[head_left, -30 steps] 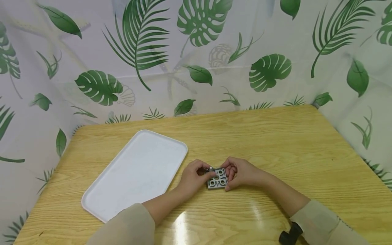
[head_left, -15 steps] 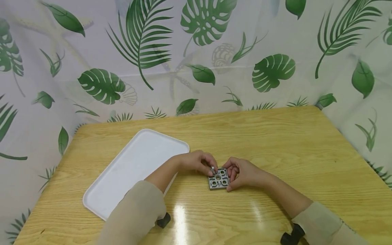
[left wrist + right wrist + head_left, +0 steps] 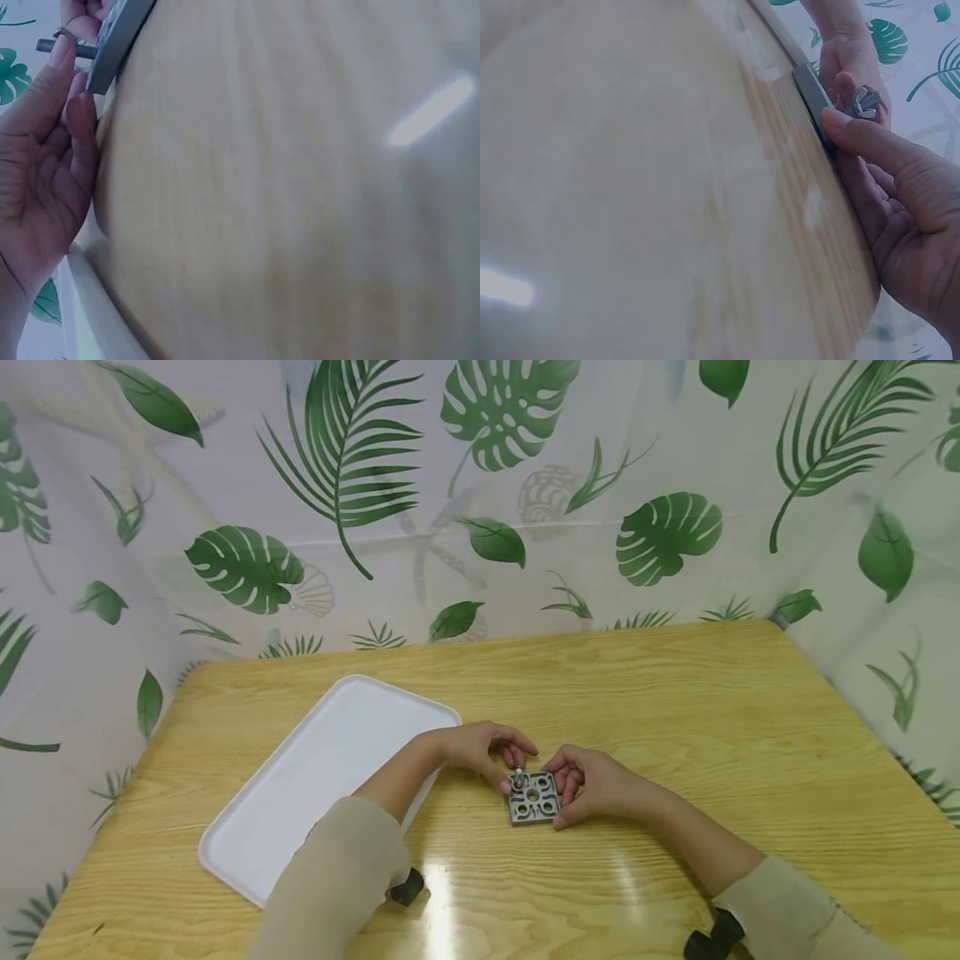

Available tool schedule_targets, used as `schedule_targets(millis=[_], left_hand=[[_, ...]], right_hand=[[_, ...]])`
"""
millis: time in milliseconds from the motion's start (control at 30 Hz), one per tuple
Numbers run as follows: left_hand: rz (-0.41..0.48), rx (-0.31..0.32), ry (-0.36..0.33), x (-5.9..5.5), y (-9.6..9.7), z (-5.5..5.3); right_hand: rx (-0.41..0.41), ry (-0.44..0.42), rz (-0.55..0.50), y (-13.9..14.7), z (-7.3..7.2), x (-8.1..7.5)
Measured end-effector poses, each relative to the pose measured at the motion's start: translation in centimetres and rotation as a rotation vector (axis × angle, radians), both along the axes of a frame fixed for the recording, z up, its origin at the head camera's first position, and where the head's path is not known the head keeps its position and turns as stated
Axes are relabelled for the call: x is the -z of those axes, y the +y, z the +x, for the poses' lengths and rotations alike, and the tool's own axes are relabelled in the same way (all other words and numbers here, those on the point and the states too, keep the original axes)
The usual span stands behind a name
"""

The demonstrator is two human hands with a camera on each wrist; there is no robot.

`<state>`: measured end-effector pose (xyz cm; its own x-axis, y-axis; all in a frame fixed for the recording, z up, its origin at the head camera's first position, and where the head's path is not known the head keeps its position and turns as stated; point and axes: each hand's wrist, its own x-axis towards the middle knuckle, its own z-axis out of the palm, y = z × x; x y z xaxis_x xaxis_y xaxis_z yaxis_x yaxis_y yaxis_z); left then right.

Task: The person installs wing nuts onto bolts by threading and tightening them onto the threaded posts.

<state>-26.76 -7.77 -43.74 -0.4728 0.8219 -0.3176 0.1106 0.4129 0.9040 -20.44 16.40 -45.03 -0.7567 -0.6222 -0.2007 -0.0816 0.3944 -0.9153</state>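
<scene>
While the bolt stands out of the upper-left hole of the metal plate, with what looks like a wing nut on its thread, the likeliest trouble is the bolt turning along with the nut; cause: nothing visible holds its lower end. Second risk, plate twisting: steadied from one side only, by the right grip, thumb and forefinger clasping its right-hand corners. Third, a knocked or skewed nut if the left grip comes back off-axis; that one is spread moderately wide around the bolt, pinching nothing, thumb tip beside the plate's left corner, contact uncertain.

Position: plate lies flat, on or just above the worktop, right of the white tray.

Compared with half a second ago: left forefinger, then near the bolt top, has moved up and away, widening the gap to the thumb. A second ago the left fingers reached over the plate's face. Right grip and tray: no clear change.
</scene>
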Motion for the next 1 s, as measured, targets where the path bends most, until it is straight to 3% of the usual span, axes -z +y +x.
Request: schedule_targets(millis=[167,333,467,700,1000], left_hand=[[0.071,-0.254,0.068,0.6,-1.1,2.9],[0.109,-0.505,0.229,1.3,-0.5,6.2],[0.11,-0.651,0.357,1.9,0.8,8.1],[0.127,-0.746,0.525,2.9,2.0,9.2],[0.171,-0.719,0.546,2.8,1.8,9.0]], right_hand=[[-0.009,0.002,-0.012,-0.3,0.1,0.0],[0.004,0.007,-0.008,-0.2,0.1,-0.1],[-0.002,0.002,-0.026,-0.1,0.0,0.0],[0.0,0.004,-0.017,0.0,0.0,0.1],[0.001,0.012,-0.015,0.0,0.1,0.1]])
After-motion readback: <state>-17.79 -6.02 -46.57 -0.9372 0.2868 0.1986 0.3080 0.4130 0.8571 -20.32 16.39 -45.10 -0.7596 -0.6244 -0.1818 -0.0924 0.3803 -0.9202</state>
